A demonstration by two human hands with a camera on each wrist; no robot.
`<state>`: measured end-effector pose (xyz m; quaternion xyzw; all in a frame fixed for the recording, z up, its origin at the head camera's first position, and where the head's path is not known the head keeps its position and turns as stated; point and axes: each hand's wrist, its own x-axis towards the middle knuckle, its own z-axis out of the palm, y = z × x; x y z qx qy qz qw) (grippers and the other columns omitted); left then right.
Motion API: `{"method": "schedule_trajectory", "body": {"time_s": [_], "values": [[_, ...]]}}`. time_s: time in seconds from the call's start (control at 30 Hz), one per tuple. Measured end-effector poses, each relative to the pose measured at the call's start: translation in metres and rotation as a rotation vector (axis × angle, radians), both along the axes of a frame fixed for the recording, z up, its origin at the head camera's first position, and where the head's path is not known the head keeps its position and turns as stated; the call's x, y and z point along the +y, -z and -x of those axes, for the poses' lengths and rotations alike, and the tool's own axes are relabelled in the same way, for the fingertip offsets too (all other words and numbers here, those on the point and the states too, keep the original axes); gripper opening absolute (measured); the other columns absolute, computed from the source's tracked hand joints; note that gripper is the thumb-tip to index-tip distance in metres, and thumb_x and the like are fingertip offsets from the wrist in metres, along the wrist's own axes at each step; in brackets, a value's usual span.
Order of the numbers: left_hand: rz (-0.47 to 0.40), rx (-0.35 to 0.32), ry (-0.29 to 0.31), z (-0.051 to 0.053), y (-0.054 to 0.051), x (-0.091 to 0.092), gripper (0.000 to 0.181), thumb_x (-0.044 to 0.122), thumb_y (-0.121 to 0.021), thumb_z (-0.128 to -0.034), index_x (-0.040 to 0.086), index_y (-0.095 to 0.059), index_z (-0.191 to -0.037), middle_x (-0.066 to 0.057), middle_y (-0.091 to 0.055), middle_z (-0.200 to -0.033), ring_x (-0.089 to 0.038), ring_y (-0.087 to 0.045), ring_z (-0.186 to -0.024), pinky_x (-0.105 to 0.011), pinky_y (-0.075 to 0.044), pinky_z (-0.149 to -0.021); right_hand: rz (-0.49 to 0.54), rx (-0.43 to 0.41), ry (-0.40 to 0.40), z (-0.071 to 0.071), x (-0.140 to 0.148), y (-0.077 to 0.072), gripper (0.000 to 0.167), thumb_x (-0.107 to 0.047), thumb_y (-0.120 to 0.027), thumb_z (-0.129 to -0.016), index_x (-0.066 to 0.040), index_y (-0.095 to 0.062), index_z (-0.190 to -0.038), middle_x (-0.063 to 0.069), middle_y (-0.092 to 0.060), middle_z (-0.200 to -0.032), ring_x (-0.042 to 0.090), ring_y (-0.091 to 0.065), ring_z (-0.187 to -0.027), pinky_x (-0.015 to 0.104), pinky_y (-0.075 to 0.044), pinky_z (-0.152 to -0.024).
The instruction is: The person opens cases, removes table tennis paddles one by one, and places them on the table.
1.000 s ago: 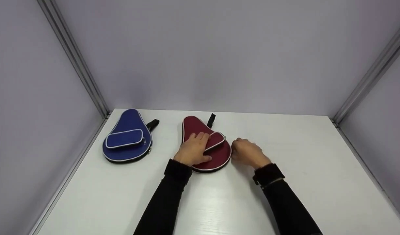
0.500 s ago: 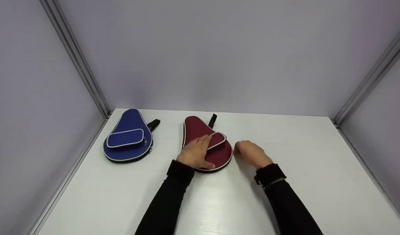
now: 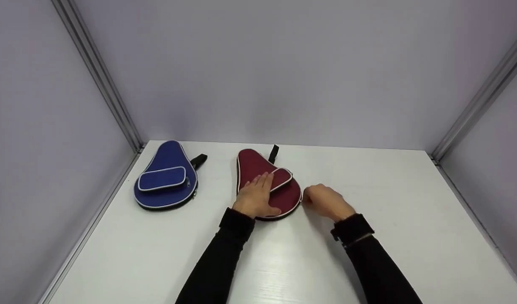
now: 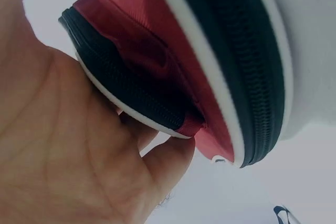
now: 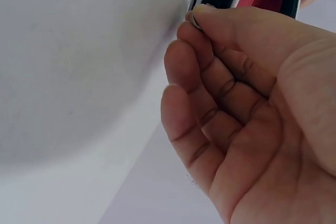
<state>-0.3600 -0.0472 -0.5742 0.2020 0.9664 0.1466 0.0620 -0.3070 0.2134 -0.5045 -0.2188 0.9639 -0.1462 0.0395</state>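
A dark red table tennis paddle case [image 3: 252,162] with white piping lies flat on the white table. My left hand [image 3: 255,198] rests on it with fingers extended, beside the raised front pocket [image 3: 282,178]. Seen from the left wrist, the palm [image 4: 68,129] faces that pocket, and the case's black zipper [image 4: 249,66] runs along the side. At the case's right edge, my right hand [image 3: 326,200] pinches a small metal zipper pull [image 5: 195,21] between thumb and index finger, while its other fingers curl loosely. Most of the pull is hidden by the fingertips.
To the left lies a blue paddle case [image 3: 167,160] with a black strap [image 3: 198,161]. A black strap [image 3: 274,154] also sticks out behind the red case. Pale panels [image 3: 283,76] enclose the table [image 3: 389,236] at the back and sides.
My left hand has slid slightly right and its fingers lie straighter on the case. My right hand has shifted a little toward me along the edge. The red case moved away very slightly.
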Motion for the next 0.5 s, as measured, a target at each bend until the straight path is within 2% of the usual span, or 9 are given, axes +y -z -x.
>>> {"method": "schedule_trajectory", "body": {"time_s": [0.23, 0.43, 0.5], "values": [[0.025, 0.016, -0.015, 0.0, 0.001, 0.001, 0.136, 0.07, -0.093, -0.0897, 0.016, -0.018, -0.19, -0.012, -0.03, -0.197, -0.034, -0.031, -0.183, -0.057, -0.031, -0.15, -0.008, 0.025, -0.089, -0.016, -0.011, 0.0, 0.015, 0.006, -0.08, -0.099, -0.006, -0.08, -0.089, 0.001, -0.072, -0.081, 0.012, -0.05, -0.074, 0.033, -0.052, -0.066], [0.048, 0.021, -0.014, 0.003, 0.002, -0.001, 0.137, 0.073, -0.091, -0.09, 0.017, -0.017, -0.19, -0.012, -0.029, -0.197, -0.033, -0.031, -0.183, -0.056, -0.033, -0.149, 0.002, 0.012, -0.156, -0.025, -0.026, 0.0, 0.026, 0.008, -0.079, -0.096, -0.009, -0.071, -0.077, -0.006, -0.055, -0.073, 0.012, -0.046, -0.071, 0.028, -0.043, -0.063], [0.048, 0.024, -0.014, 0.003, 0.004, -0.001, 0.138, 0.075, -0.091, -0.0897, 0.016, -0.017, -0.19, -0.012, -0.029, -0.197, -0.034, -0.032, -0.183, -0.057, -0.033, -0.149, 0.007, 0.003, -0.168, -0.026, -0.03, 0.0, 0.027, 0.007, -0.08, -0.096, -0.009, -0.071, -0.077, -0.007, -0.053, -0.073, 0.011, -0.047, -0.07, 0.026, -0.042, -0.063]]}}
